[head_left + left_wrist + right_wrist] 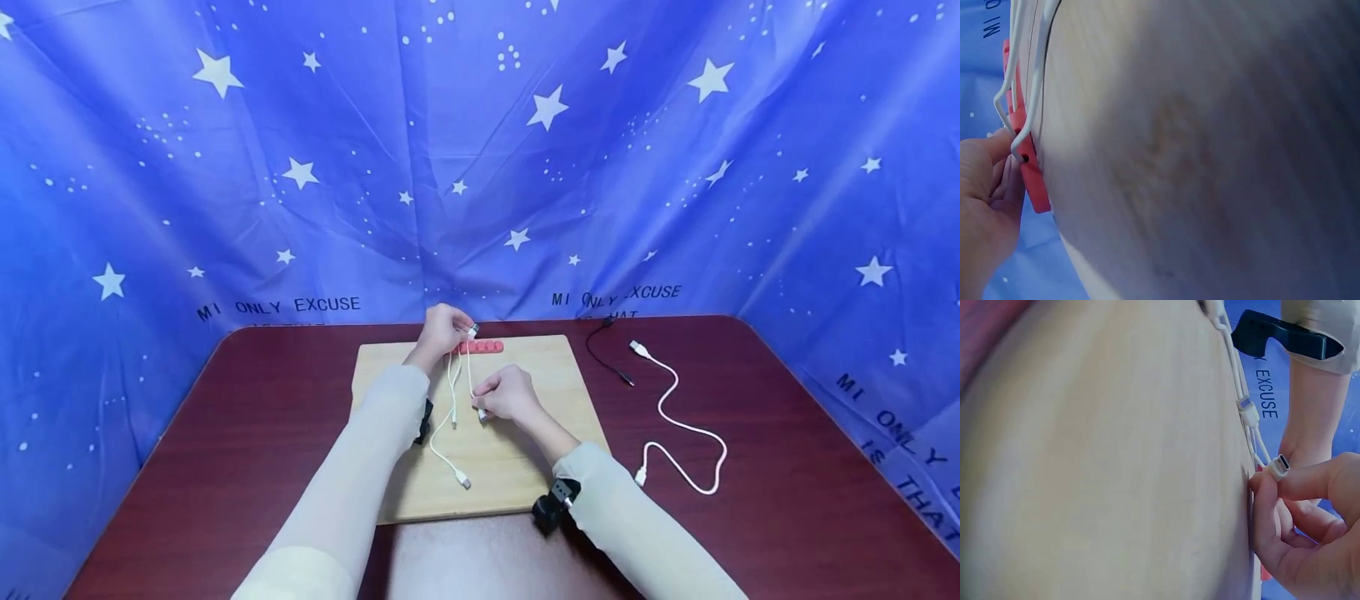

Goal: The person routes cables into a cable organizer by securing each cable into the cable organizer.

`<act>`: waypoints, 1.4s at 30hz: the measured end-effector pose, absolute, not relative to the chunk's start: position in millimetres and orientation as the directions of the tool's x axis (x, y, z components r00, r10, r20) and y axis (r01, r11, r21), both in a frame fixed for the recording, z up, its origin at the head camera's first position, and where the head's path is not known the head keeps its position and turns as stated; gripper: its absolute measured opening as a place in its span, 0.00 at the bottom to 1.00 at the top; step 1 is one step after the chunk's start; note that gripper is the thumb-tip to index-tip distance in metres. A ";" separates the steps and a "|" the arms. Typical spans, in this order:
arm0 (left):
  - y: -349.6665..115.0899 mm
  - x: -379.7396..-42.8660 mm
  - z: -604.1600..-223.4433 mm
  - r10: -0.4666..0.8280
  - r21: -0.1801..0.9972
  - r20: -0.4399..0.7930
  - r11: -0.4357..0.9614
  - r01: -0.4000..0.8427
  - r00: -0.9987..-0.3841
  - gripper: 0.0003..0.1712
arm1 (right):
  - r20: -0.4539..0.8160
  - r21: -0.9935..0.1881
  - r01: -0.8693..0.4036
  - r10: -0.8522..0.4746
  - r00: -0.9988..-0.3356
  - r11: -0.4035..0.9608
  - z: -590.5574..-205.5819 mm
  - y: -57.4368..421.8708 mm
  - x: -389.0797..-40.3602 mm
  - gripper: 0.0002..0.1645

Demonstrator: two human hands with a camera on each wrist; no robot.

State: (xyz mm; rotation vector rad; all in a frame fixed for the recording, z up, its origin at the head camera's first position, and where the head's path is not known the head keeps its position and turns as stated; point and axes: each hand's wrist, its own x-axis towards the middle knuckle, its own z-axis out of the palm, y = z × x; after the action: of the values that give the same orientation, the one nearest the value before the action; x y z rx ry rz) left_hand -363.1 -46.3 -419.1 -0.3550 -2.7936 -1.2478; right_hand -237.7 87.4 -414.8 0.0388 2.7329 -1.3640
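Observation:
A red cable organizer (489, 347) lies along the far edge of a wooden board (525, 467), with white cables running through its slots. My left hand (444, 325) is at the organizer's left end, fingers behind it, holding the plug end (473, 332) of a white USB cable. Closer to me, my right hand (510, 393) pinches that cable's other end, a USB-C connector (1280, 465), between thumb and index finger. Other white cable ends hang down over the board, one with a small connector (453, 424) and one with a wider plug (464, 481).
To the right of the board, a short black cable (609, 360) and a longer white USB cable (701, 432) lie on the dark red table (795, 500). A blue star-patterned curtain (465, 150) surrounds the table behind and at both sides.

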 end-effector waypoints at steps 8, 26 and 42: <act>-42.9 -360.4 -400.3 0.154 0.706 0.128 0.680 0.199 -0.980 0.10 | -0.033 -0.740 0.002 -0.033 -0.999 0.673 -400.4 81.7 -236.9 0.04; -46.4 -338.5 -397.7 0.106 0.722 0.070 0.680 0.124 -0.992 0.17 | -0.064 -0.829 0.016 -0.067 -0.996 0.559 -408.8 93.4 -217.9 0.09; -45.4 -318.0 -395.4 0.141 0.712 0.097 0.682 0.168 -0.985 0.17 | -0.038 -0.916 0.024 -0.027 -0.999 0.400 -407.4 125.2 -213.1 0.14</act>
State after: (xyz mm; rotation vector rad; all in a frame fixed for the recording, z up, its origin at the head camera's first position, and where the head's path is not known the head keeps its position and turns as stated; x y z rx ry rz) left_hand -318.0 -45.4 -395.4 -0.2618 -2.8497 -1.2106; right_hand -213.1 125.2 -407.4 -0.0020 2.5895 -1.6954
